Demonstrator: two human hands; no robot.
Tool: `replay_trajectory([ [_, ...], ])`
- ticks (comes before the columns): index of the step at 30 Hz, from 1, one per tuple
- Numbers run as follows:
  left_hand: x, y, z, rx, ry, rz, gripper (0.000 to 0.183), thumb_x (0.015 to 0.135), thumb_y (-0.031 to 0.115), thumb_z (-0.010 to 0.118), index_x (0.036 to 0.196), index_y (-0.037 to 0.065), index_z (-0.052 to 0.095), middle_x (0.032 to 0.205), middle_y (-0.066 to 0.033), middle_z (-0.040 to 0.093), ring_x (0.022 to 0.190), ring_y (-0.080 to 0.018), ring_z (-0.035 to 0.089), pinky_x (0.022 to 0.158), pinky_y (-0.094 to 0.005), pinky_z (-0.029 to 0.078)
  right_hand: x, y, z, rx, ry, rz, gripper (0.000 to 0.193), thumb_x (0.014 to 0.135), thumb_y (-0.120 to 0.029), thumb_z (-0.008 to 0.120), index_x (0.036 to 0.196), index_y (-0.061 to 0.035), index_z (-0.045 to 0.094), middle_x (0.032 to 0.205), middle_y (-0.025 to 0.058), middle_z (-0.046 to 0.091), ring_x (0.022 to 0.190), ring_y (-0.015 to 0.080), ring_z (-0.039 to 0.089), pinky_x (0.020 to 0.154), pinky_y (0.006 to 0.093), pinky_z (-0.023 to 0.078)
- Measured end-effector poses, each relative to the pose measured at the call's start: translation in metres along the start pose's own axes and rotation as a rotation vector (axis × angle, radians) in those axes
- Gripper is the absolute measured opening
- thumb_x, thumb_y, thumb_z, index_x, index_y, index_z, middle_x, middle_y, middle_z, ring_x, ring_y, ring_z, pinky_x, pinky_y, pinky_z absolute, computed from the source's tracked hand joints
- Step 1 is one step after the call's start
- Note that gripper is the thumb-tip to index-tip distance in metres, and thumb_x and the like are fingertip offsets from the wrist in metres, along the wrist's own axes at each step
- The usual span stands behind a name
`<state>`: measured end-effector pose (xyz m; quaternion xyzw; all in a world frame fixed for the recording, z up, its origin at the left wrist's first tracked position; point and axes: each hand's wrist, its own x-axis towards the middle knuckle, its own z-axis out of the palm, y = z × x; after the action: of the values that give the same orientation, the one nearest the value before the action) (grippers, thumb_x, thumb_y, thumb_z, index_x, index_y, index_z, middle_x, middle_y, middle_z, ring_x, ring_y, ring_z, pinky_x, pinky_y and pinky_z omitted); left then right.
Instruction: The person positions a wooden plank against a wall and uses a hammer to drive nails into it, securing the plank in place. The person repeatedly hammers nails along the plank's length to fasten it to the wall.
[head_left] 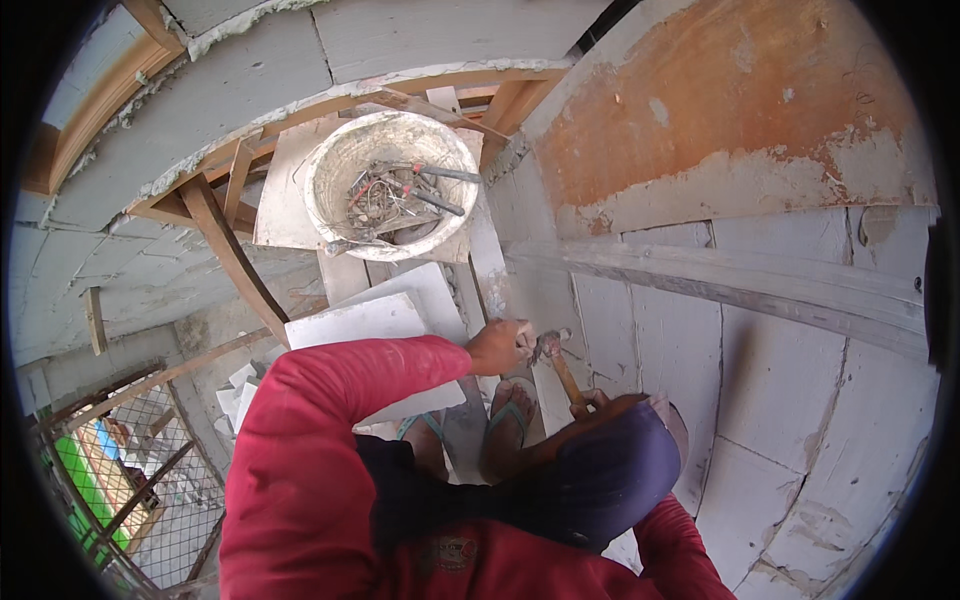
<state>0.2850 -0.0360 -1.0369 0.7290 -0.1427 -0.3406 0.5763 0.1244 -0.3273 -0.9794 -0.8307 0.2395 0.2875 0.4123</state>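
Observation:
My right hand [590,402] is wrapped round the wooden handle of a hammer [568,378]. The hammer's metal head lies close beside my left hand [503,347], to its right. My left fingers are closed in a pinch, and whatever is in them is too small to make out. Just beyond my hands stands a round, mortar-stained white bucket [322,205] on boards. In it are dark-handled tools [436,200], some with red parts, and a tangle of wire or nails [378,197]. White blocks [355,322] lie under and beside my left forearm.
A long wooden beam [740,285] runs along the grey block wall [770,390] on my right. Wooden braces [232,250] stand left of the bucket. At lower left is a metal grille [150,480]. My sandalled feet [512,410] stand below my hands.

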Motion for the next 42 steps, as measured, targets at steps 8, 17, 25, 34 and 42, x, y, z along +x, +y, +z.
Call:
replay_trajectory([
  [8, 0.013, 0.005, -0.017, 0.195, -0.043, 0.200, 0.026, 0.097, 0.014, 0.069, 0.118, 0.001, 0.063, 0.105, -0.0191, 0.078, 0.106, -0.0379, 0.075, 0.093, -0.0463, 0.057, 0.006, -0.013, -0.001, -0.025, 0.076, -0.021, 0.031, 0.097, -0.025, 0.082, 0.118, -0.0134, 0.063, 0.077, 0.0050, 0.071, 0.069, 0.0178, 0.068, 0.065, 0.0388, 0.052],
  [17, 0.000, 0.008, 0.001, 0.344, -0.315, 0.237, 0.038, 0.101, 0.020, 0.067, 0.132, 0.004, 0.053, 0.107, -0.0225, 0.075, 0.106, -0.0416, 0.073, 0.093, -0.0503, 0.056, 0.024, -0.010, 0.001, -0.151, 0.150, 0.170, 0.036, 0.098, -0.031, 0.079, 0.124, -0.0144, 0.061, 0.073, 0.0058, 0.068, 0.065, 0.0181, 0.065, 0.062, 0.0401, 0.051],
  [25, -0.016, 0.060, -0.091, 0.603, 0.050, 0.432, 0.036, 0.102, 0.031, 0.070, 0.126, 0.005, 0.065, 0.114, -0.0206, 0.072, 0.107, -0.0425, 0.070, 0.092, -0.0484, 0.058, 0.036, 0.015, 0.008, -0.252, 0.150, -0.024, 0.036, 0.092, -0.022, 0.085, 0.117, -0.0070, 0.064, 0.079, 0.0069, 0.070, 0.066, 0.0151, 0.064, 0.063, 0.0346, 0.052],
  [34, 0.007, 0.055, -0.339, 1.150, 0.294, -0.194, 0.015, 0.092, 0.012, 0.072, 0.095, -0.001, 0.079, 0.098, -0.0234, 0.077, 0.093, -0.0398, 0.074, 0.089, -0.0471, 0.058, 0.046, 0.020, 0.010, -0.237, 0.135, -0.071, 0.036, 0.090, -0.020, 0.085, 0.115, -0.0041, 0.065, 0.091, 0.0088, 0.073, 0.080, 0.0157, 0.068, 0.071, 0.0344, 0.055],
  [42, 0.052, -0.009, -0.352, 1.139, 0.236, -0.681, 0.034, 0.089, 0.013, 0.073, 0.119, -0.002, 0.077, 0.127, -0.0270, 0.073, 0.121, -0.0376, 0.072, 0.102, -0.0432, 0.059, 0.043, 0.037, 0.011, -0.141, 0.133, -0.070, 0.036, 0.088, -0.020, 0.087, 0.112, -0.0039, 0.065, 0.088, 0.0057, 0.070, 0.076, 0.0130, 0.065, 0.065, 0.0316, 0.052],
])
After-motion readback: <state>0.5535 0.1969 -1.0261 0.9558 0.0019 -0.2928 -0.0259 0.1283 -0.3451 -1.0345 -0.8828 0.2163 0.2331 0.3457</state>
